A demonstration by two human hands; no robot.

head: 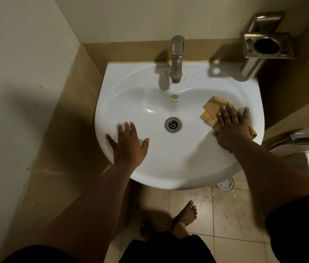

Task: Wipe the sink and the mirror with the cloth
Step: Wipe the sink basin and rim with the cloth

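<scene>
My right hand (230, 128) is flat, fingers straight, pressing the cloth (211, 111) onto the right inner slope of the sink (169, 168); not gripping, just palm down on it. Left hand (129, 142) is spread flat w/ relaxed fingers on the near-left rim, holding nothing, prob bracing. Both arms reach fwd & down. Progress: sink wipe underway, right side being done; left bowl, area by the drain (173, 124) & around the tap (177, 57) likely still to do. Mirror not in view, so that part looks not yet begun.
</scene>
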